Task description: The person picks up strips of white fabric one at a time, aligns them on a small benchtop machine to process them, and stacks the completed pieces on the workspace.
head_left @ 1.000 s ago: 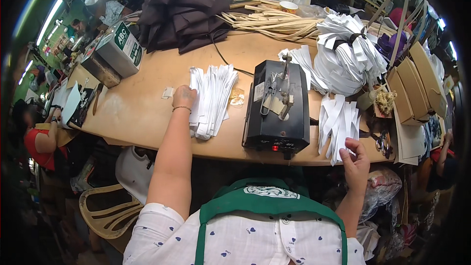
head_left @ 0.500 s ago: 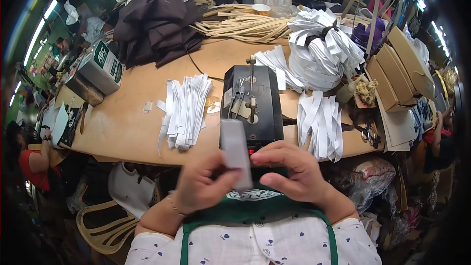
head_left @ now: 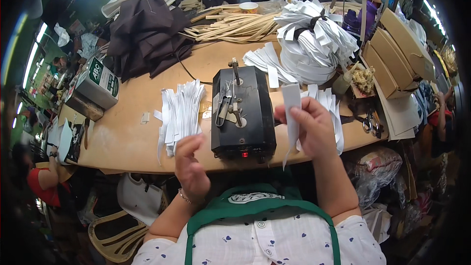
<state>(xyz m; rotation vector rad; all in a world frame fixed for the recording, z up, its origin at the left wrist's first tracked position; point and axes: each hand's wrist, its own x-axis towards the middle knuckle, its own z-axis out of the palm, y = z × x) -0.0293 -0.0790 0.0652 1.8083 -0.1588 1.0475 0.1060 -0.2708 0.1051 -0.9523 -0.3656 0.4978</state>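
Observation:
Upright between the thumb and fingers of my right hand is a white fabric strip, its lower end hanging free. A pile of similar white strips lies behind that hand, partly covered by it. My left hand is raised at the table's front edge, fingers loosely bent and apart, with nothing seen in it. Just beyond it is the left pile of white strips. Between the hands stands a black box-shaped machine with a lit red switch and a metal arm on top; small tweezers-like tools rest on it.
A large tied bundle of white strips sits at the back right. Dark cloth and beige strips lie along the back. A metal can is at left; scissors and cardboard boxes are at right.
The white strip has passed from my left hand to my right, which has moved right and forward over the right pile. My left hand has drawn away empty to the left.

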